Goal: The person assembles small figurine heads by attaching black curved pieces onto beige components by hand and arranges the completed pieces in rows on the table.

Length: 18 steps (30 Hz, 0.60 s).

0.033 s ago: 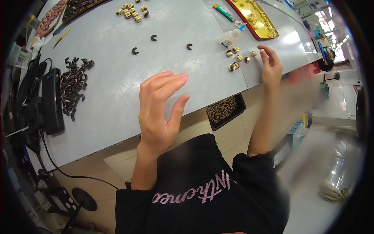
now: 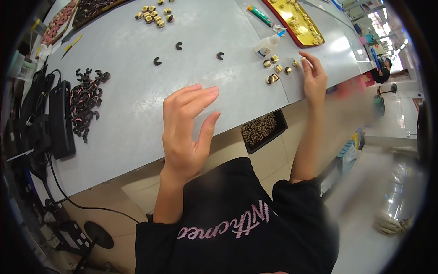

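Left hand (image 2: 185,132) raised above the near edge of the grey table (image 2: 137,105), fingers spread and slightly curled, open, holding nothing. Right hand (image 2: 314,77) out at the table's right edge, fingertips pinched on a small pale piece (image 2: 303,60) just beside a cluster of small yellow-brown parts (image 2: 276,69); grip closed on that piece, though too small to make out more. White bottle (image 2: 267,45) lying just behind the cluster, green pen (image 2: 260,15) farther back, red tray (image 2: 296,20) with yellow contents at the far right. Three lone black C-shaped clips (image 2: 179,45) scattered mid-table, well apart from both hands. Heap of black clips (image 2: 86,102) with pink marks at the left, near a black box (image 2: 60,118) with cables. Another group of yellow-brown parts (image 2: 154,13) at the far side. Black bin (image 2: 262,130) of small dark and pale bits hanging under the table edge, between the two forearms
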Each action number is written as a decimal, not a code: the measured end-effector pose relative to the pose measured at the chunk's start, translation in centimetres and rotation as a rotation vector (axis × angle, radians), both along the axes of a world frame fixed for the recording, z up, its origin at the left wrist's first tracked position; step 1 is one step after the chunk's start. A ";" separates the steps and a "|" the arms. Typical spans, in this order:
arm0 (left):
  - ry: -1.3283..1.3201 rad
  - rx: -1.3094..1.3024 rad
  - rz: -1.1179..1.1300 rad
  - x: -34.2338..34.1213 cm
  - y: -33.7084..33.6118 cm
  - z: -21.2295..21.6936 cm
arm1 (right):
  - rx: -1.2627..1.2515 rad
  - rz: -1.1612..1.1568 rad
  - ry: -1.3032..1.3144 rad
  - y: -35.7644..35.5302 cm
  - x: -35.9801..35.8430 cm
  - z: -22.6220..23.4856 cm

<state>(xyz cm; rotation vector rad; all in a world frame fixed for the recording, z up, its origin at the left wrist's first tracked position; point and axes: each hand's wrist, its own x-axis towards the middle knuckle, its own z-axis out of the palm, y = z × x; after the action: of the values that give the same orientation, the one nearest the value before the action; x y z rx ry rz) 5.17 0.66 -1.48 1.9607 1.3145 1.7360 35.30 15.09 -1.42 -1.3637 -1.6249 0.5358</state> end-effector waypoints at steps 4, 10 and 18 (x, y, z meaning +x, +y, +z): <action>-0.019 -0.062 0.002 0.3 0.1 0.1 | -0.049 0.105 -0.214 -1.0 -1.3 0.3; 0.034 -0.111 -0.053 -0.2 0.0 0.4 | 0.059 0.191 -0.547 -3.7 -6.2 0.5; -0.035 -0.121 -0.120 -0.3 -0.2 0.3 | 0.144 0.056 -0.733 -1.4 -7.3 0.7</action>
<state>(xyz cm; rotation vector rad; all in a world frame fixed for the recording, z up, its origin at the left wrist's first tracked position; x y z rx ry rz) 4.90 0.48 -1.22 1.8924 1.2324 1.5899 27.99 13.74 -0.68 -1.4978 -2.2326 -0.0813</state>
